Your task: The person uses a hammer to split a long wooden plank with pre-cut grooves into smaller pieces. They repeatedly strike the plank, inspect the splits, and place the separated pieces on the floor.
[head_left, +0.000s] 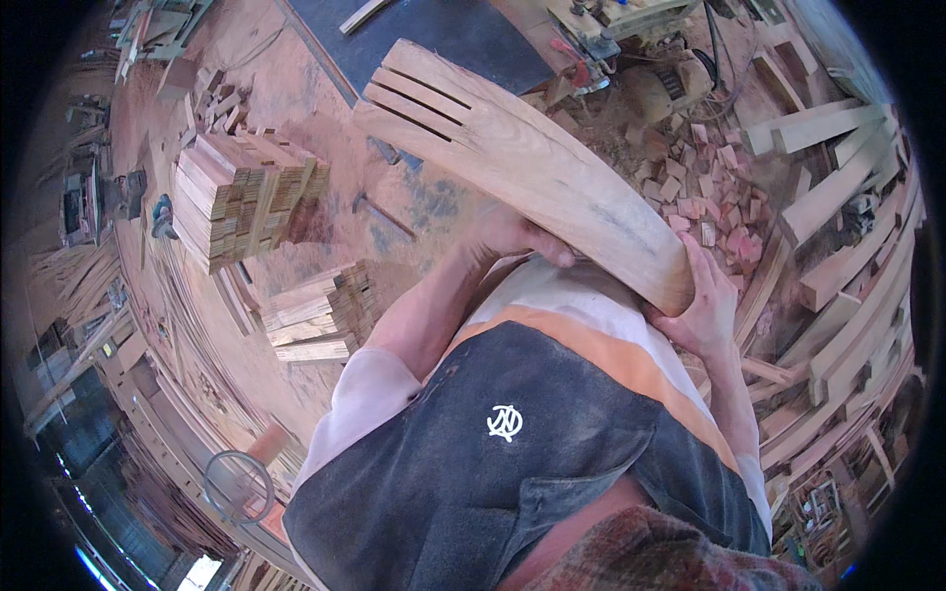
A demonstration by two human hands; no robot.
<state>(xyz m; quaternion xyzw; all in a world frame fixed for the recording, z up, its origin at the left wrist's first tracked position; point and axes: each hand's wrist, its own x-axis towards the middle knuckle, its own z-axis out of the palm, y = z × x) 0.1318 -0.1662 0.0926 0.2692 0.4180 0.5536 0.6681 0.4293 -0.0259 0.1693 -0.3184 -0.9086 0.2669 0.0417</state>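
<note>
A broad, curved piece of pale wood [552, 163] is held in front of my body, slanting from far left to near right. Three narrow parallel slots are cut into its far left end. My left hand [527, 239] grips its near edge around the middle, with most of the fingers hidden beneath the wood. At the near right end, my right hand [705, 305] clasps the piece, the fingers along its outer edge and the thumb on the near side.
Stacked cut boards [246, 192] and a smaller stack [320, 310] stand to the left, a hammer [384, 215] between them and me. Ahead are a dark tabletop [434, 44] and a machine [601, 39]. Offcuts [705, 187] and long timbers [847, 246] crowd the right.
</note>
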